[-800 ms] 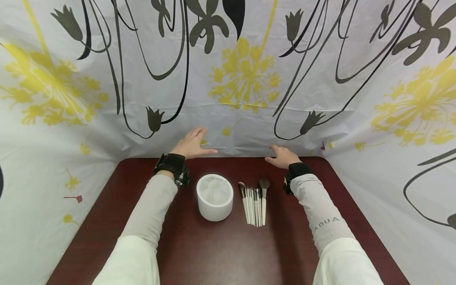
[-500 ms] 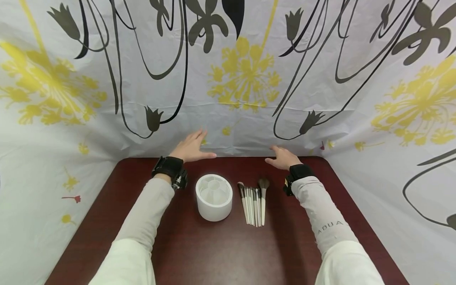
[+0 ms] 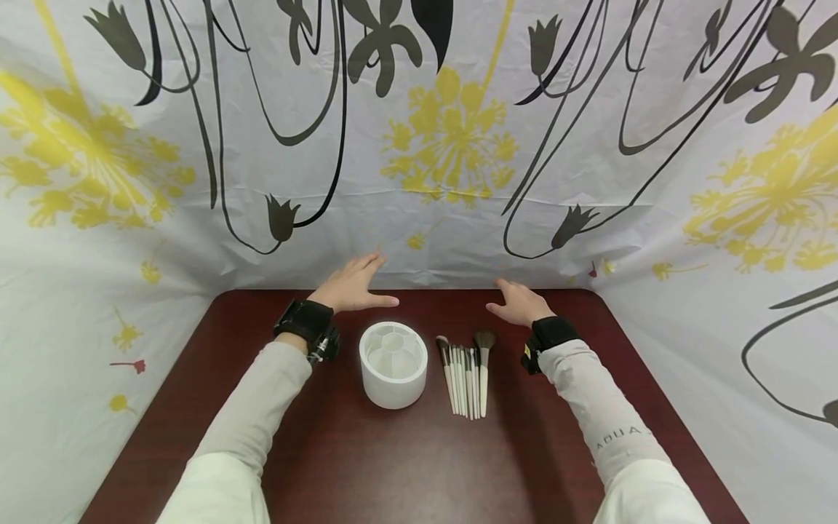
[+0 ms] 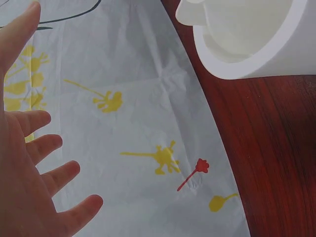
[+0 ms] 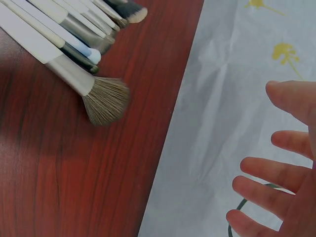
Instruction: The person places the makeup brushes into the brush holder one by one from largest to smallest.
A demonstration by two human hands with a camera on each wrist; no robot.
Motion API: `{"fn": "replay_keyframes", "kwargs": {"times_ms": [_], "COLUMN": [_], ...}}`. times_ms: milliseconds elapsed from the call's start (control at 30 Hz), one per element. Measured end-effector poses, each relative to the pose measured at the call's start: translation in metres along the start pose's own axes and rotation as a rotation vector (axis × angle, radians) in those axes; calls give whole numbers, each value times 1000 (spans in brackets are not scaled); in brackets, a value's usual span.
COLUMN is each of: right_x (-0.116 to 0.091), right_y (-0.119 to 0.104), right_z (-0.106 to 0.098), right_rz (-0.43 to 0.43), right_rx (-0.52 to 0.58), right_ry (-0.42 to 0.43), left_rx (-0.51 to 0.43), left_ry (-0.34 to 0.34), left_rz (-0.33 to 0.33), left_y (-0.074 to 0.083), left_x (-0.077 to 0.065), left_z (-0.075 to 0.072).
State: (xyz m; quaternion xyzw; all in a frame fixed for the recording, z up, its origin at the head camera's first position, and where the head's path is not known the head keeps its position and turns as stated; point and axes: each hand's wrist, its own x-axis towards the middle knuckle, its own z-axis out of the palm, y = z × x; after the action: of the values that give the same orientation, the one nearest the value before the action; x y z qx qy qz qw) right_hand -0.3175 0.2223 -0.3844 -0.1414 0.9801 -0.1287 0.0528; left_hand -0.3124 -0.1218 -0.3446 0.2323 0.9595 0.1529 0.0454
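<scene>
My left hand [image 3: 350, 285] is spread over the table's far edge, just behind and left of a white round holder [image 3: 393, 393] with divided compartments. Nothing is in its fingers [image 4: 74, 217]. The holder's rim [image 4: 232, 69] shows at the upper right in the left wrist view. A row of makeup brushes [image 3: 466, 382] with white handles lies to the right of the holder, bristles pointing away from me. My right hand [image 3: 520, 302] hovers with fingers apart beyond the brushes, to their right, and holds nothing. In the right wrist view, a large fluffy brush [image 5: 106, 98] lies nearest that hand.
The dark red wooden table [image 3: 393, 473] has rounded far corners. A white curtain [image 3: 452, 240] with yellow and grey flower prints hangs right behind and at both sides of it. Black straps with cameras sit on both wrists.
Both hands have drawn back slightly toward me, the left one a little more. The holder and brushes stay in place on the table.
</scene>
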Motion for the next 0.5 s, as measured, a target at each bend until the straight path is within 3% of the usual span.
{"fn": "replay_keyframes", "kwargs": {"times_ms": [233, 500], "right_x": [-7, -12], "right_y": [1, 5], "right_z": [11, 25], "right_rz": [14, 34], "right_rx": [2, 3], "right_ry": [11, 10], "left_rx": [-48, -70], "left_ry": [-6, 7], "left_rz": [20, 91], "left_y": [1, -9], "left_x": [-6, -7], "left_z": [6, 19]}}
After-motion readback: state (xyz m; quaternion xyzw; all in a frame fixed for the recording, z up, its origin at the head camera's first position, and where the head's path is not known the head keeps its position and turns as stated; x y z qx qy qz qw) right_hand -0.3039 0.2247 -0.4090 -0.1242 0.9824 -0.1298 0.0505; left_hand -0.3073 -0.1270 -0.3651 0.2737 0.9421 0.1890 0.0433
